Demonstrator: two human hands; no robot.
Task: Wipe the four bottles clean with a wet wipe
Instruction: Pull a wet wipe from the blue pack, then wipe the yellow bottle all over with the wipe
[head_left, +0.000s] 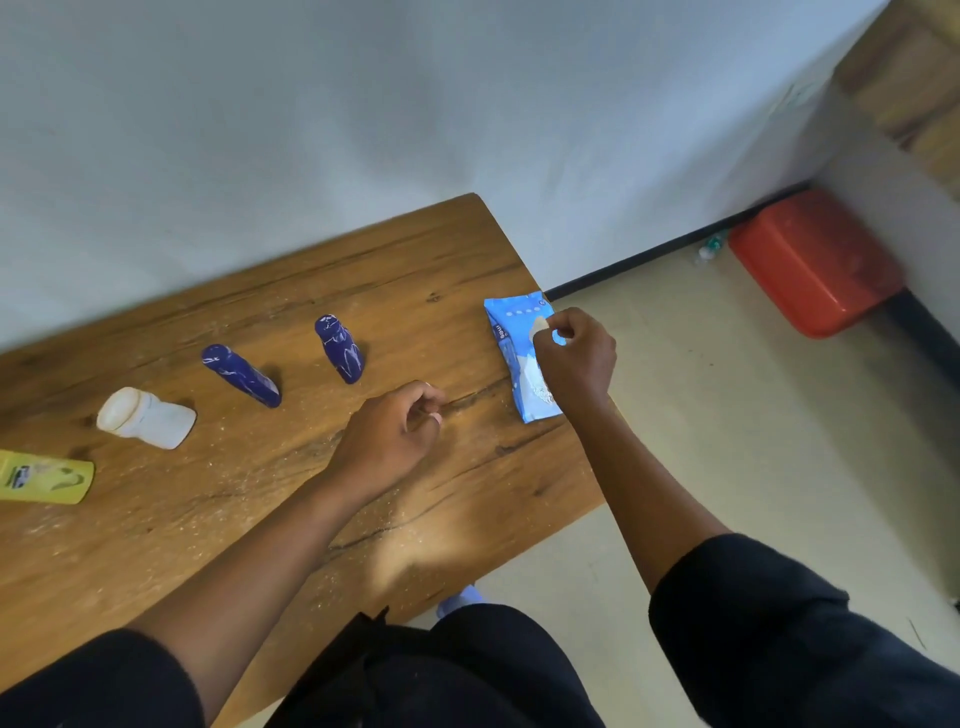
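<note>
Judging from the layout, the task has barely begun; no wipe is out and none of the four bottles is in hand. White walls and a pale floor frame the wooden worktop (291, 322), dusted with pale specks; a red tub (815, 265) sits in the floor corner. The wipe pack (511, 364) lies at the worktop's right edge; the right hand (574, 358) pinches its flap. The yellow bottle (44, 477), white bottle (148, 418) and two blue bottles (241, 375) (338, 348) stand in a row, smeared; the left hand (400, 423) hangs loosely curled, holding nothing.
</note>
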